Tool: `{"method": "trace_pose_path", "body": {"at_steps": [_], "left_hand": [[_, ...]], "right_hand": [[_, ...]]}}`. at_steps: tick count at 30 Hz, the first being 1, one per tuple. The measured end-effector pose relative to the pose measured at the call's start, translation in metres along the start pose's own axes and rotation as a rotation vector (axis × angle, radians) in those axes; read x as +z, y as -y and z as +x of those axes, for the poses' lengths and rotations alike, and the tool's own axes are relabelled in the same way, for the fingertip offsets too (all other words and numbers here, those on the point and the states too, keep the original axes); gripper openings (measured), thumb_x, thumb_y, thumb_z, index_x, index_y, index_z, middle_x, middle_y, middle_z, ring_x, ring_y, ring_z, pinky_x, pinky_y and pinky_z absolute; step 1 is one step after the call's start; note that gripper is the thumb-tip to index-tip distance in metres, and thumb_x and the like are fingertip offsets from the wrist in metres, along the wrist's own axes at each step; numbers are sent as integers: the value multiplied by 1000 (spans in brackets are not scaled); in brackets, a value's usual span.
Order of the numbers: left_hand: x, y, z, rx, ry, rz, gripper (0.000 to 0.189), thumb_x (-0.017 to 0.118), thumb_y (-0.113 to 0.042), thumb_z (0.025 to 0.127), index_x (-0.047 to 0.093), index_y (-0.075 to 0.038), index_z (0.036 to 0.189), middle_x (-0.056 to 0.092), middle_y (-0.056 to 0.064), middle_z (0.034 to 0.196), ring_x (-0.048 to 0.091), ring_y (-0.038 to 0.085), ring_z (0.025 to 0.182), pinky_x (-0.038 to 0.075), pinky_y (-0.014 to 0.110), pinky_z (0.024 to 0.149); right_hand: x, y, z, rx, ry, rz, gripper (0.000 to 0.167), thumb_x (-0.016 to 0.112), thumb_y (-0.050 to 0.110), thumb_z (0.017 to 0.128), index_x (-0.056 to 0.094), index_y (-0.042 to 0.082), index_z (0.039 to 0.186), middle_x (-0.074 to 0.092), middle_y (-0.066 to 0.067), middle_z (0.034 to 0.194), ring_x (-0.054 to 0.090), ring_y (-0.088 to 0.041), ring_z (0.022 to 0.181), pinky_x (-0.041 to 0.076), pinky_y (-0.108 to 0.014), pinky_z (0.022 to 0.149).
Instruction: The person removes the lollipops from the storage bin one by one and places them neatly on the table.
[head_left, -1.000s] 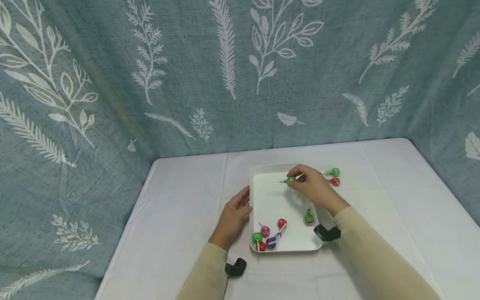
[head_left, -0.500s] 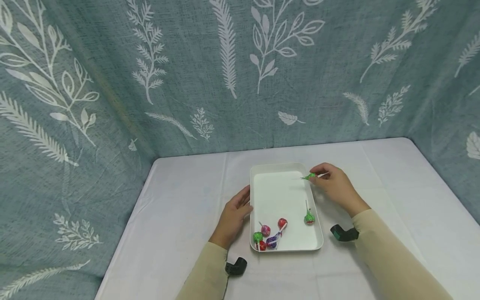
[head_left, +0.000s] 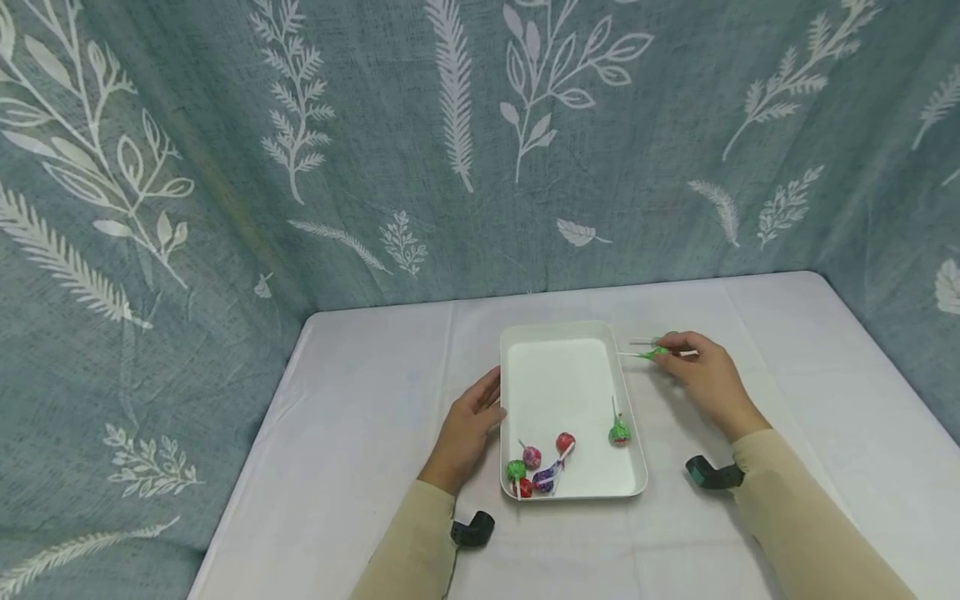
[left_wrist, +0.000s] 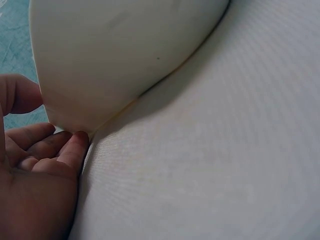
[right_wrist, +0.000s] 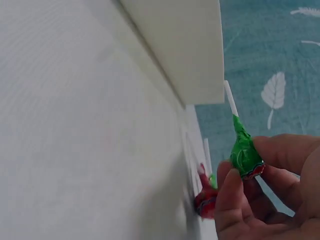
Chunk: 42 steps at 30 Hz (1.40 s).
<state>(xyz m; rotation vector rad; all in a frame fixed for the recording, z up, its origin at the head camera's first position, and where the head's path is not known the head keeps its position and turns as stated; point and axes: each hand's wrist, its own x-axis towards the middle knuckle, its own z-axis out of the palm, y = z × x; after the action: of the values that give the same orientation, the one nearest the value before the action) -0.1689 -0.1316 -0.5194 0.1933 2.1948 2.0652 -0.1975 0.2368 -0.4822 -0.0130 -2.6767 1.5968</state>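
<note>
Between thumb and fingers, my right hand (head_left: pixel 708 375) pinches a green-wrapped lollipop (right_wrist: pixel 245 154) by its head, its white stick pointing left toward the tray. This is just right of the far right corner of a white rectangular tray (head_left: pixel 555 327). Behind the fingers, a red-wrapped lollipop (right_wrist: pixel 206 202) and another green lollipop (head_left: pixel 654 341) lie on the table, partly hidden. My left hand (head_left: pixel 463 433) holds the tray's left side, thumb at the rim and fingers curled against its lower outer edge (left_wrist: pixel 75 131).
Inside the tray, a green lollipop (head_left: pixel 619 433) lies near the right wall. Several red, pink, green and purple lollipops (head_left: pixel 532 457) cluster at the near left corner. A white cloth covers the table (head_left: pixel 375 400); a teal leaf-patterned curtain (head_left: pixel 480 167) hangs behind it.
My right hand has carried the green lollipop rightward from above the tray, past its right rim, to over the lollipops on the table. The left hand stays at the tray.
</note>
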Motion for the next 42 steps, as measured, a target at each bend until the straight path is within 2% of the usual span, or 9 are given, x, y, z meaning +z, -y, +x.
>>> {"method": "trace_pose_path", "body": {"at_steps": [7, 19, 26, 30, 36, 42], "left_hand": [[0, 2, 1, 6, 3, -17, 67, 59, 1, 100, 45, -3, 165, 46, 11, 167, 44, 28, 153, 38, 37, 123], [1, 0, -1, 13, 5, -25, 66, 58, 2, 100, 45, -2, 165, 46, 12, 167, 44, 29, 153, 39, 37, 123], [0, 2, -1, 20, 6, -25, 66, 58, 2, 101, 45, -2, 165, 46, 12, 167, 44, 29, 153, 39, 37, 122], [-1, 3, -1, 21, 7, -24, 66, 58, 3, 101, 45, -2, 165, 46, 12, 167, 44, 29, 153, 39, 36, 122], [-1, 3, 0, 24, 10, -22, 66, 58, 3, 100, 45, -2, 165, 46, 12, 167, 44, 29, 153, 38, 36, 123], [-1, 2, 0, 21, 6, -17, 67, 58, 2, 100, 45, -3, 165, 46, 12, 167, 44, 29, 153, 39, 36, 122]], "right_hand": [[-4, -6, -6, 16, -17, -19, 40, 68, 24, 109, 67, -3, 139, 62, -23, 140, 65, -26, 106, 59, -25, 74], [-2, -19, -10, 46, -91, -103, 34, 69, 17, 107, 69, -5, 132, 52, -23, 135, 62, -37, 114, 55, -15, 72], [0, -25, -10, 26, -111, -144, 34, 70, 17, 106, 69, -5, 132, 55, -23, 131, 61, -35, 109, 55, -25, 73], [0, -29, -10, 16, -120, -172, 33, 71, 18, 106, 69, -3, 131, 57, -21, 128, 61, -32, 104, 54, -26, 71], [0, -33, -10, 4, -126, -156, 34, 70, 19, 107, 68, -3, 133, 57, -21, 128, 62, -30, 101, 54, -22, 66], [-2, -31, -11, 1, -137, -121, 34, 68, 20, 108, 67, -4, 132, 57, -23, 131, 63, -29, 101, 55, -19, 66]]}}
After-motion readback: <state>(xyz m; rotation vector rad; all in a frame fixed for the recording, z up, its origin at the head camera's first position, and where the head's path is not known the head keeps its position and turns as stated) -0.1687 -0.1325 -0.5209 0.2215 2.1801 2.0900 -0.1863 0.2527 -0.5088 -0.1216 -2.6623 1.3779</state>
